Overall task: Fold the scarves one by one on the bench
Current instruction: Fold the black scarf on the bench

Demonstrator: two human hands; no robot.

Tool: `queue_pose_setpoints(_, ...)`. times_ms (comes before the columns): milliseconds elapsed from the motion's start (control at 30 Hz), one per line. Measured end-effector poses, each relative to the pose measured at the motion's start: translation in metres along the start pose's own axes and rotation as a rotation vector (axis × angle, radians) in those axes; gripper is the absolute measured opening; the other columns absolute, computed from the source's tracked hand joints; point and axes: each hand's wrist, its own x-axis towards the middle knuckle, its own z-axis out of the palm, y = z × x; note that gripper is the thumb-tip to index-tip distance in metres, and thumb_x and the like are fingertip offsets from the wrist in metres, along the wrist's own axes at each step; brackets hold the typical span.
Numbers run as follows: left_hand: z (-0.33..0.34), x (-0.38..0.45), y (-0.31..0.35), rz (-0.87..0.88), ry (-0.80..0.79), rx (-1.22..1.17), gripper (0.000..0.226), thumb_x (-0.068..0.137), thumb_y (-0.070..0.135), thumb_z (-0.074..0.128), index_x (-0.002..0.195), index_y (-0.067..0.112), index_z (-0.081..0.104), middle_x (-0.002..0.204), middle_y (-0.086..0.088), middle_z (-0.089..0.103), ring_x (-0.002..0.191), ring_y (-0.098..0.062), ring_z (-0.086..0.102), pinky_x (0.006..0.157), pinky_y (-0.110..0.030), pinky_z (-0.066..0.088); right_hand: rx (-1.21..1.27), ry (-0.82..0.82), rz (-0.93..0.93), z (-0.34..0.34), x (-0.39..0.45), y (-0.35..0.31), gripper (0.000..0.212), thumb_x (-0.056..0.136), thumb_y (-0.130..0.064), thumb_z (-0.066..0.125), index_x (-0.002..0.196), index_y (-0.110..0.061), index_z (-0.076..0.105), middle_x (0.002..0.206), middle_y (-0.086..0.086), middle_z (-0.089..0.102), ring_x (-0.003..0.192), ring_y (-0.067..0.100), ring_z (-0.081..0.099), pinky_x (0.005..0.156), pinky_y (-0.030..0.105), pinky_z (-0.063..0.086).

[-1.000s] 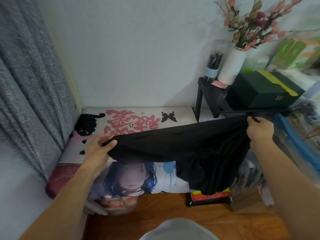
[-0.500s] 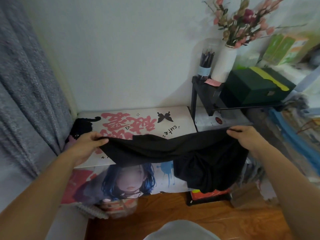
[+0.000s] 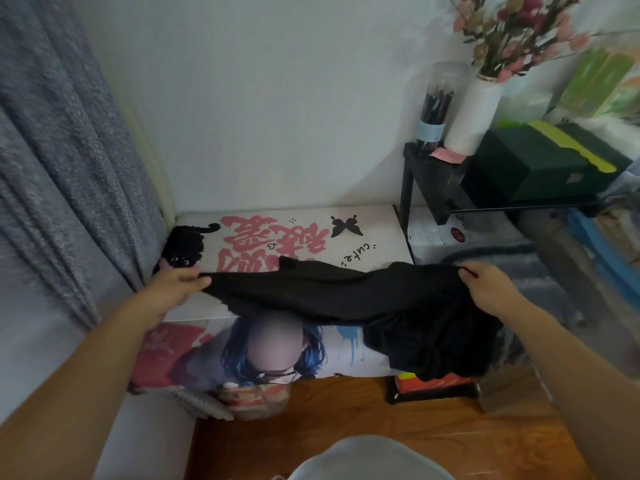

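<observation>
A black scarf (image 3: 346, 299) is stretched between my two hands over the bench (image 3: 377, 237), which has a white printed cover with pink characters, a black cat and a butterfly. My left hand (image 3: 176, 284) grips the scarf's left end near the bench's left side. My right hand (image 3: 488, 287) pinches the right end just past the bench's right edge. The scarf's middle sags onto the bench top, and a bunched part hangs down over the front at the right.
A grey curtain (image 3: 62, 168) hangs at the left. A black shelf (image 3: 426, 174) at the right carries a white vase of flowers (image 3: 474, 109), a pencil jar (image 3: 433, 109) and a dark green box (image 3: 540, 161). A white box (image 3: 446, 237) sits beneath. Wooden floor (image 3: 346, 420) lies below.
Both hands have lowered and moved forward with the scarf, so its upper edge now lies across the bench top instead of hanging in front of it.
</observation>
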Motion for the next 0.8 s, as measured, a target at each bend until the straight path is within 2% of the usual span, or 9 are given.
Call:
queue_pose_setpoints(67, 0.009, -0.011, -0.035, -0.153, 0.046, 0.012, 0.027, 0.097, 0.022, 0.067, 0.119, 0.006, 0.066, 0.092, -0.008, 0.066, 0.080, -0.022, 0.060, 0.069, -0.031, 0.049, -0.010, -0.137, -0.046, 0.011, -0.016, 0.014, 0.022, 0.104, -0.017, 0.051, 0.108, -0.003, 0.068, 0.103, 0.012, 0.066, 0.088, 0.020, 0.056, 0.074, 0.022, 0.043)
queue_pose_setpoints(133, 0.021, -0.027, -0.069, -0.280, 0.036, -0.055, 0.024, 0.100, 0.020, 0.062, 0.117, 0.003, 0.064, 0.092, -0.013, 0.069, 0.081, -0.029, 0.066, 0.060, -0.030, 0.052, -0.079, -0.319, -0.044, 0.029, -0.032, 0.035, 0.017, 0.102, -0.018, 0.055, 0.101, -0.010, 0.070, 0.101, 0.005, 0.069, 0.088, 0.014, 0.060, 0.069, 0.009, 0.042)
queue_pose_setpoints(233, 0.043, -0.042, -0.106, -0.411, 0.049, -0.252, 0.023, 0.102, 0.033, 0.059, 0.111, 0.012, 0.062, 0.098, -0.014, 0.074, 0.090, -0.029, 0.072, 0.075, -0.033, 0.056, -0.161, -0.449, -0.021, 0.055, -0.050, 0.059, 0.013, 0.101, -0.023, 0.057, 0.094, -0.028, 0.067, 0.101, -0.004, 0.069, 0.099, 0.014, 0.064, 0.075, 0.014, 0.043)
queue_pose_setpoints(267, 0.048, -0.042, -0.114, -0.434, 0.084, -0.265, 0.026, 0.101, 0.036, 0.059, 0.103, 0.010, 0.064, 0.097, -0.016, 0.075, 0.087, -0.030, 0.072, 0.073, -0.031, 0.057, -0.177, -0.458, -0.026, 0.062, -0.052, 0.064, 0.014, 0.101, -0.023, 0.057, 0.092, -0.030, 0.066, 0.101, -0.004, 0.069, 0.100, 0.014, 0.064, 0.077, 0.017, 0.043)
queue_pose_setpoints(333, 0.053, -0.042, -0.125, -0.453, 0.203, -0.215, 0.020, 0.100, 0.021, 0.062, 0.093, 0.003, 0.065, 0.100, -0.019, 0.071, 0.078, -0.030, 0.067, 0.065, -0.024, 0.056, -0.195, -0.452, -0.032, 0.072, -0.057, 0.066, 0.016, 0.101, -0.023, 0.057, 0.089, -0.028, 0.065, 0.098, -0.002, 0.069, 0.095, 0.014, 0.064, 0.078, 0.019, 0.045)
queue_pose_setpoints(400, 0.058, -0.046, -0.130, -0.464, 0.228, -0.259, 0.005, 0.095, 0.002, 0.065, 0.099, -0.001, 0.066, 0.097, -0.018, 0.067, 0.076, -0.027, 0.065, 0.059, -0.027, 0.058, -0.221, -0.455, -0.036, 0.078, -0.067, 0.068, 0.018, 0.102, -0.025, 0.056, 0.086, -0.025, 0.065, 0.093, -0.003, 0.068, 0.087, 0.009, 0.063, 0.073, 0.015, 0.045)
queue_pose_setpoints(533, 0.057, -0.055, -0.142, -0.539, 0.181, -0.312, 0.018, 0.096, -0.003, 0.062, 0.110, 0.006, 0.058, 0.094, -0.016, 0.065, 0.078, -0.026, 0.065, 0.045, -0.025, 0.057, -0.278, -0.565, -0.047, 0.091, -0.072, 0.071, 0.025, 0.102, -0.028, 0.055, 0.080, -0.023, 0.066, 0.082, -0.003, 0.067, 0.077, 0.007, 0.064, 0.067, 0.019, 0.046)
queue_pose_setpoints(700, 0.060, -0.057, -0.148, -0.629, 0.173, -0.408, 0.024, 0.100, 0.000, 0.057, 0.122, -0.007, 0.054, 0.110, -0.022, 0.066, 0.090, -0.030, 0.069, 0.046, -0.028, 0.058, -0.244, -0.521, -0.034, 0.092, -0.079, 0.063, 0.021, 0.099, -0.033, 0.060, 0.081, -0.026, 0.069, 0.076, -0.003, 0.069, 0.071, 0.007, 0.065, 0.062, 0.018, 0.046)
queue_pose_setpoints(800, 0.058, -0.072, -0.147, -0.653, 0.138, -0.552, 0.024, 0.103, 0.000, 0.047, 0.127, 0.003, 0.050, 0.116, -0.020, 0.065, 0.087, -0.030, 0.070, 0.059, -0.038, 0.060, -0.168, -0.646, -0.002, 0.088, -0.084, 0.056, 0.027, 0.088, -0.051, 0.069, 0.074, -0.028, 0.067, 0.072, -0.004, 0.068, 0.065, 0.006, 0.064, 0.064, 0.020, 0.049)
